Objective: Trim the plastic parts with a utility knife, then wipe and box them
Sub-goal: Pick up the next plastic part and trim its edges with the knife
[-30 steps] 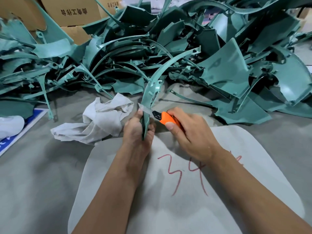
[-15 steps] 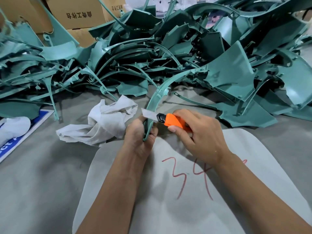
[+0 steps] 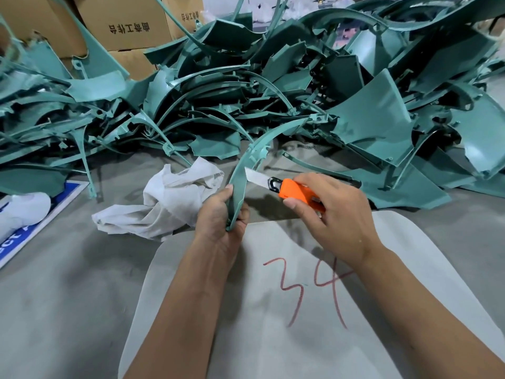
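Note:
My left hand point(image 3: 221, 214) grips the near end of a long curved teal plastic strip point(image 3: 247, 160) that arcs up and away to the right into the pile. My right hand point(image 3: 330, 212) holds an orange utility knife point(image 3: 297, 194) with its blade point(image 3: 255, 177) extended and laid against the strip's right edge, just above my left thumb. A crumpled white cloth point(image 3: 169, 201) lies on the grey table left of my left hand.
A big heap of teal plastic parts point(image 3: 273, 91) fills the far half of the table. Cardboard boxes point(image 3: 128, 26) stand behind it at the left. A pale sheet marked "34" point(image 3: 314, 291) lies under my forearms. A blue-and-white sign point(image 3: 35, 214) sits at the left edge.
The blade has slid up along the strip's edge, away from my left hand. The strip has tilted further to the right while my left hand keeps its hold.

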